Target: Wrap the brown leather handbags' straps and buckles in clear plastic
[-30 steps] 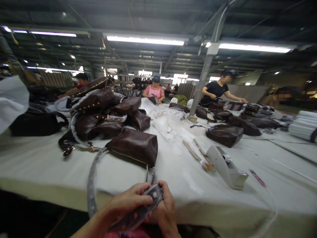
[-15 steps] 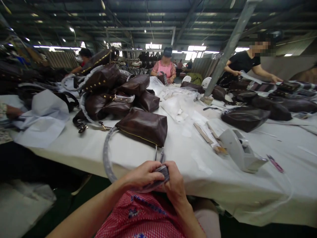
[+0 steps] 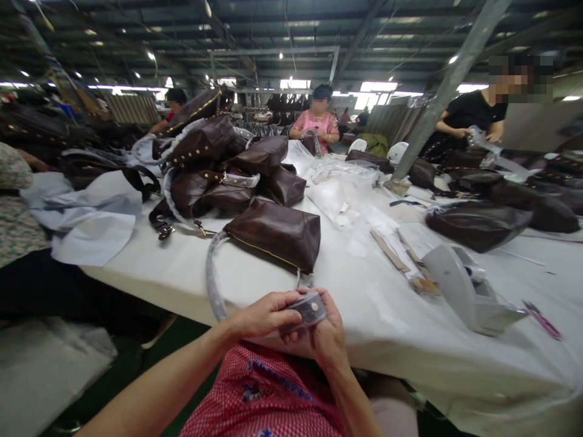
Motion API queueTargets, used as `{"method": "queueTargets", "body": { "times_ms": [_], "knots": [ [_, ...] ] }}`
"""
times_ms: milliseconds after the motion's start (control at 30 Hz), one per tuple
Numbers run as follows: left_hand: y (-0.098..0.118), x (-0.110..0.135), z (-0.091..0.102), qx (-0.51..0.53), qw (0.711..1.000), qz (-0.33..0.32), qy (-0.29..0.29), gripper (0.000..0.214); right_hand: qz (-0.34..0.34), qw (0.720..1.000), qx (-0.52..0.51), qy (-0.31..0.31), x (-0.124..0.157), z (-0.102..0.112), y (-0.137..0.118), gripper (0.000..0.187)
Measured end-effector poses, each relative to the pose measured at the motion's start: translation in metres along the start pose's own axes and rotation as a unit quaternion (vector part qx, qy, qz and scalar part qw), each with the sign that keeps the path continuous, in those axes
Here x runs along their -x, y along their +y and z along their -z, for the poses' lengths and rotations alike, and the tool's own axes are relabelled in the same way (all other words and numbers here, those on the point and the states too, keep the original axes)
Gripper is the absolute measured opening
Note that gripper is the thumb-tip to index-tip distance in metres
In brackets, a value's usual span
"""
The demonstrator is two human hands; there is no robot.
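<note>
A dark brown leather handbag (image 3: 277, 233) lies on its side close to the table's front edge, its gold zip facing me. Its strap (image 3: 214, 273), wrapped in clear plastic film, loops off the left side and down toward my lap. Between my hands is the wrapped strap end, with a pale round stud showing on it. My left hand (image 3: 268, 315) is closed on it from the left, thumb on top. From the right, my right hand (image 3: 328, 331) grips the same strap end, fingers partly hidden beneath it.
Brown handbags (image 3: 204, 164) are piled at the left, beside white sheets (image 3: 100, 212). A grey tape dispenser (image 3: 469, 291) and pink-handled snips (image 3: 542, 318) lie at the right. A slanted metal post (image 3: 449, 91) rises from the table (image 3: 177, 273). Several people sit or stand around it.
The strap end has turned in my hands, so its flat face with the stud now shows. The view has shifted left. The person at the right has drawn their hands together around clear film.
</note>
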State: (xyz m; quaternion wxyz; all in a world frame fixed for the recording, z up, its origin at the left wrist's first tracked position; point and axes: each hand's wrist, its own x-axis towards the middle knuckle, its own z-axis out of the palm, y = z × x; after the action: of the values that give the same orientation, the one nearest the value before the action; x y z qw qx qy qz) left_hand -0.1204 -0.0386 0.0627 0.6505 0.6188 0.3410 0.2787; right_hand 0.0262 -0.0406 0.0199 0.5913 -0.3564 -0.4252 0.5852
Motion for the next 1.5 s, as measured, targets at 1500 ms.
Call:
{"method": "queueTargets", "body": {
  "times_ms": [1500],
  "knots": [
    [0.029, -0.011, 0.018, -0.123, 0.991, -0.016, 0.044, 0.021, 0.327, 0.871, 0.354, -0.095, -0.055, 0.008, -0.024, 0.029]
  ]
}}
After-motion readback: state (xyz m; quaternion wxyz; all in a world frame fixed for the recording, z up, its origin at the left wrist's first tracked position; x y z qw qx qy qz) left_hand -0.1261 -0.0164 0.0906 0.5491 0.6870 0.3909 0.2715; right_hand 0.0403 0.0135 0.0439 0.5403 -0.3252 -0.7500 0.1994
